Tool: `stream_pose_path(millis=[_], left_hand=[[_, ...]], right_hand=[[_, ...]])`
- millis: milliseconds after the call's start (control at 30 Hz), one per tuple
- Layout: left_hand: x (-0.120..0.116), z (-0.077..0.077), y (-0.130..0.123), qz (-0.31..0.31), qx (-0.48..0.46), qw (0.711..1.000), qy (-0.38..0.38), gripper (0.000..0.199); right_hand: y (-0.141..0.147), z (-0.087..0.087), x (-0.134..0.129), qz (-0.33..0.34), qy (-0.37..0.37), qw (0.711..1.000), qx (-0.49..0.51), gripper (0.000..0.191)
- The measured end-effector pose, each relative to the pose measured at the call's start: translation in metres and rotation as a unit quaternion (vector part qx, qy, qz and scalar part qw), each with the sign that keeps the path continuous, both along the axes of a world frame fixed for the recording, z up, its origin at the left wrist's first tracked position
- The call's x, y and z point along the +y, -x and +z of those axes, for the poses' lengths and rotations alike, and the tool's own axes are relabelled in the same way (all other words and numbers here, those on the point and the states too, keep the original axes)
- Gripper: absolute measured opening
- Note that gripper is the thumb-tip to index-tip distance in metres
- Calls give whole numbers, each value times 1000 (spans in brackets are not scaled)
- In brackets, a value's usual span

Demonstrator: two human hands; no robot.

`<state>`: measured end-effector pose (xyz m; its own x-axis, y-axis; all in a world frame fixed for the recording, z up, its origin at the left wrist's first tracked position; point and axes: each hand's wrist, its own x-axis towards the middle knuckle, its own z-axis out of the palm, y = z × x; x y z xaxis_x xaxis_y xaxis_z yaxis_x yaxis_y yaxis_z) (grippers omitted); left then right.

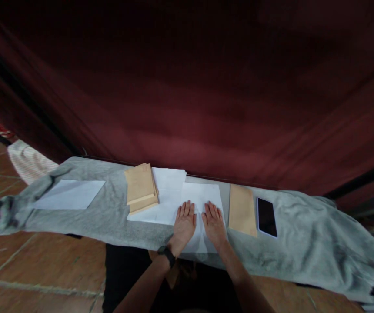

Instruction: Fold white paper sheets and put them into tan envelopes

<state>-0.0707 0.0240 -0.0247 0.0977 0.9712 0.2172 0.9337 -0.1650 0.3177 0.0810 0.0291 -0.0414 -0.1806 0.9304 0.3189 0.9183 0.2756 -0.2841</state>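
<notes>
A white sheet of paper (203,191) lies in front of me, reaching toward the cloth's near edge. My left hand (185,221) rests flat on its left part, fingers stretched out and pointing away from me. On the right part of the same sheet lies my right hand (213,222), also flat with its fingers extended. Neither hand grips anything. Just left, another white paper (169,182) with a crease sits partly under a stack of brown envelopes (140,182). A single brown envelope (242,211) lies to the right of my right hand.
A grey cloth (108,226) covers the narrow surface. Further left is a separate white sheet (71,194). A dark-screened phone (267,217) lies right of the single envelope. Behind the surface rises a dark red panel (187,108). Tiled floor (43,261) shows at lower left.
</notes>
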Motion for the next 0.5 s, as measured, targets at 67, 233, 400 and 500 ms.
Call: stream_pose_path(millis=[67,233,400,500], left_hand=[[6,1,-1,-10,13,1000,-6,52],[28,6,18,14,18,1000,-15,57],[32,5,46,3,15,1000,-14,55],[26,3,58,14,19,1000,-14,56]], right_hand=[[-5,-2,-2,-5,-1,1000,-24,48],[-7,-2,-3,-8,-17,999,-51,50],[-5,-4,-5,-27,-25,998,-51,51],[-6,-6,-6,-37,-32,998,-48,52]])
